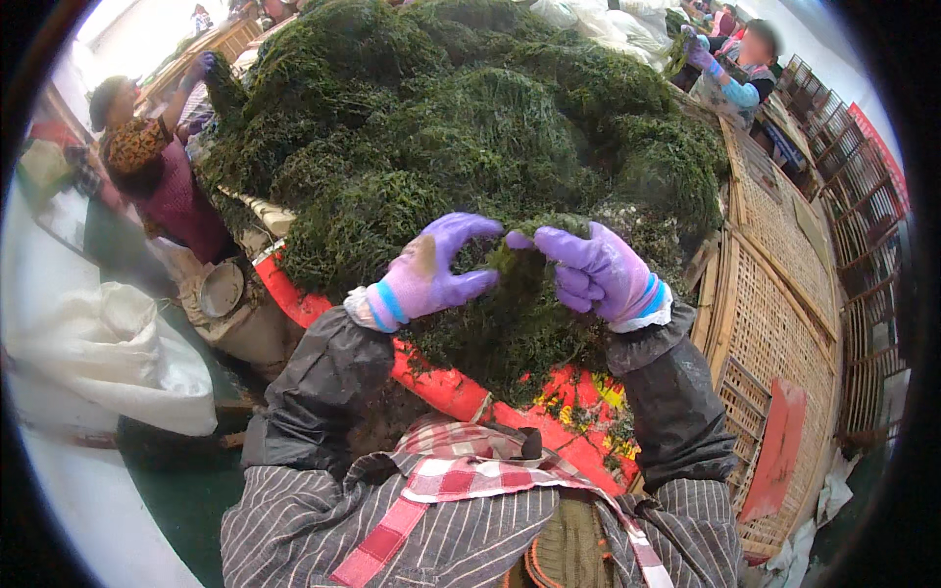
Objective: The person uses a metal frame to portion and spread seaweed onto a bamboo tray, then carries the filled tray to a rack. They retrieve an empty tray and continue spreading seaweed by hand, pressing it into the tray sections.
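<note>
A large heap of dark green seaweed [478, 132] fills the middle of the view. Both my hands wear purple-coated gloves with blue-striped cuffs and are raised over its near side. My left hand [445, 268] has its fingers curved apart, with nothing plainly held in it. Facing it, my right hand [592, 272] has its fingers curled and its thumb and forefinger around a strand of seaweed [522, 275] that hangs between the hands. Whether that strand is gripped firmly cannot be told. Under the heap's near edge lies red sheeting [448, 389] with yellow marks.
Woven bamboo panels [786, 323] with a red strip [775, 448] line the right side. A white woven sack [125, 353] stands at left, near a round bowl [221, 289]. A person [158, 169] works at the heap's left, another person [735, 81] at the far right. Racks stand beyond.
</note>
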{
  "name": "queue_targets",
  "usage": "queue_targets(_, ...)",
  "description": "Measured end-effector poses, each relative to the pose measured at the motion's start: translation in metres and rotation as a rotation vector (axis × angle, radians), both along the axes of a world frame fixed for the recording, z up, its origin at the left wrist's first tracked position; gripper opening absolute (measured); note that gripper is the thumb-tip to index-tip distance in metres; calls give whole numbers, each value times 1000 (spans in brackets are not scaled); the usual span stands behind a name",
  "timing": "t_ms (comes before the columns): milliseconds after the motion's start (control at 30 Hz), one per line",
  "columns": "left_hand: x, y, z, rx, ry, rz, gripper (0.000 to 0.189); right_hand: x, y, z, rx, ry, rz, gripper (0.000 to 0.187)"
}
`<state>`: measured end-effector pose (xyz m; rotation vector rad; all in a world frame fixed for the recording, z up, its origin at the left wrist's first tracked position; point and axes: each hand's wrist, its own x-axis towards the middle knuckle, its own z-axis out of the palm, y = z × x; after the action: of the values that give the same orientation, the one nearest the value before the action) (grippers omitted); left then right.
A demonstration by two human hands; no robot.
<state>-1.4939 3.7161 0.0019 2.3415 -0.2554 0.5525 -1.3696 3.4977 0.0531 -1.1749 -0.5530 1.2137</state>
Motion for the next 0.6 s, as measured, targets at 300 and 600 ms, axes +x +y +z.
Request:
queue_targets(300,40,-66,-56,-715,195,110,35,-18,-17,63,206,-35,-91,35)
queue_targets(600,19,-50,-168,-428,203,440,30,-13,-13,72,270,8,-214,43)
